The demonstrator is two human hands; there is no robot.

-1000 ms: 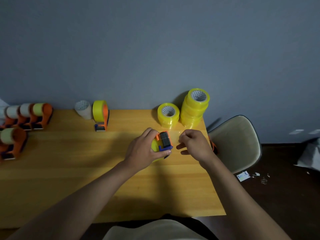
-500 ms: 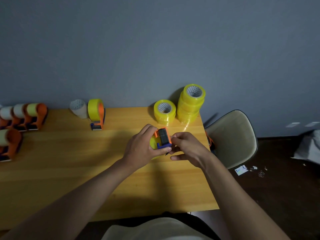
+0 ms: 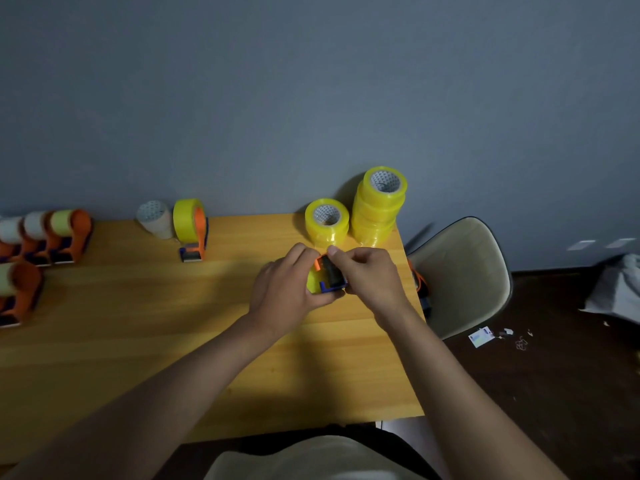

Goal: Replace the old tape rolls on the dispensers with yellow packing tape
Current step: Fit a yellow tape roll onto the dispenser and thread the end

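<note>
On the table [image 3: 121, 323], old-roll dispensers [image 3: 59, 233] stood far left, a refilled dispenser [image 3: 192, 230] beside a spent core [image 3: 154, 220], then the left hand [image 3: 287, 289] gripped the yellow-loaded dispenser [image 3: 329, 278] while the right hand [image 3: 370, 275] pinched its top, near stacked yellow rolls [image 3: 379, 206].

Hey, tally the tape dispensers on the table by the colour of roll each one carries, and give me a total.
Dispensers with pale old rolls: 4
Dispensers with yellow tape: 2 (standing dispenser; held dispenser in left hand and right hand)
Total: 6
</note>
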